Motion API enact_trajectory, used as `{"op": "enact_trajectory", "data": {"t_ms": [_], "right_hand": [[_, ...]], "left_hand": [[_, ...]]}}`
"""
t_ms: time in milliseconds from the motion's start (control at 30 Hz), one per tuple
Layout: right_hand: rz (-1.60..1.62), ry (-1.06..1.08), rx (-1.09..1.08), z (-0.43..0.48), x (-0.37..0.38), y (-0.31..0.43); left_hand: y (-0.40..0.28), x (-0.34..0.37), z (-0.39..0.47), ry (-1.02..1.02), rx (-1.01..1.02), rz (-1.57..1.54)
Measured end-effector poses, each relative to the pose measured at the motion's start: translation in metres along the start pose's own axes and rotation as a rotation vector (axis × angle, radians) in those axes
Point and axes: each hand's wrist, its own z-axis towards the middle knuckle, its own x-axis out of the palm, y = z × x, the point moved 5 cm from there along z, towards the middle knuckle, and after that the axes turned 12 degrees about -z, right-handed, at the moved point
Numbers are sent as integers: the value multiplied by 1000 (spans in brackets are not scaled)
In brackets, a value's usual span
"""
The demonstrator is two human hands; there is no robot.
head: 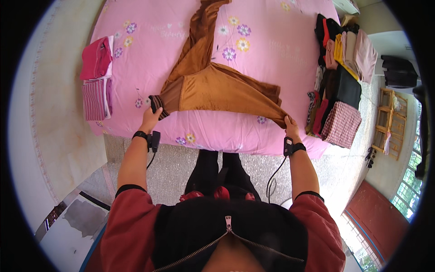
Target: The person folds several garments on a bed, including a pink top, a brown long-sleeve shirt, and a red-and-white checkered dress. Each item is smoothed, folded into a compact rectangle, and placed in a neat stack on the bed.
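Observation:
A brown velvet garment (221, 90) lies spread across a pink flowered bedsheet (251, 132). One long part of it runs away from me towards the far side of the bed. My left hand (151, 118) grips the dark striped band (159, 106) at its left end. At the opposite end, my right hand (291, 127) pinches the lower corner of the brown cloth. Between both hands the near edge bows slightly away from me. Each wrist wears a black strapped device with a cable.
Folded pink and striped clothes (96, 97) sit at the bed's left edge. Along the right edge are several stacks of folded clothes, among them a checked cloth (342, 124). A wooden rack (389, 124) stands farther right, and a wall (64, 112) rises on the left.

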Motion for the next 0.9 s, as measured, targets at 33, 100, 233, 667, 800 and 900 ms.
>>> {"op": "enact_trajectory", "data": {"t_ms": [33, 100, 233, 667, 800, 900], "right_hand": [[43, 14, -7, 1, -5, -5], [133, 25, -44, 1, -13, -11], [5, 55, -189, -8, -13, -21], [-633, -121, -304, 21, 37, 25], [-923, -211, -529, 24, 54, 61], [-980, -104, -533, 27, 55, 73]], "left_hand": [[3, -6, -2, 17, -1, -61], [5, -17, -9, 51, 19, -50], [33, -28, -31, 144, -42, -9], [-72, 80, -24, -108, 571, 681], [-108, 154, -4, 195, 744, 679], [-115, 183, 11, 214, 788, 763]]}}
